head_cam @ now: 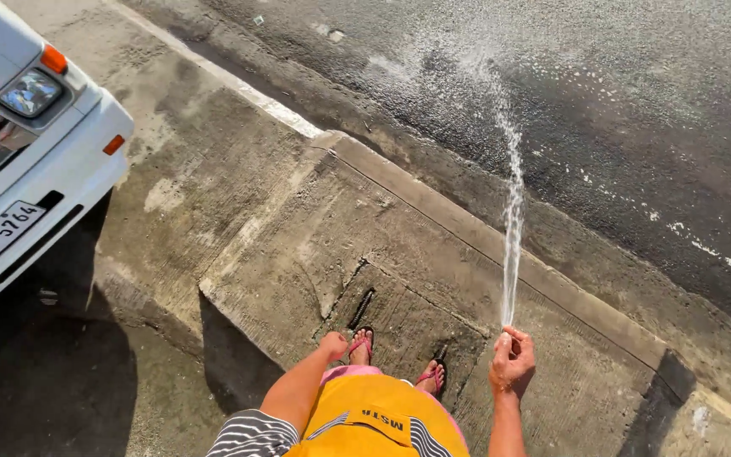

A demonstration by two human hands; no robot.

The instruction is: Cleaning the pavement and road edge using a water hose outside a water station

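My right hand (511, 360) is raised in front of me, fingers curled around the end of a hose that is mostly hidden in the grip. A thin jet of water (513, 211) shoots from it up and away, breaking into spray over the dark asphalt road (636, 101). My left hand (332, 344) hangs by my side in a loose fist with nothing visible in it. My feet in pink-strapped flip-flops (362, 343) stand on a concrete slab (315, 245).
A white vehicle's front (35, 161) with headlight and number plate stands at the left. A raised concrete kerb (467, 228) runs diagonally between slab and wet road. The slab drops to shadowed ground at lower left (52, 381).
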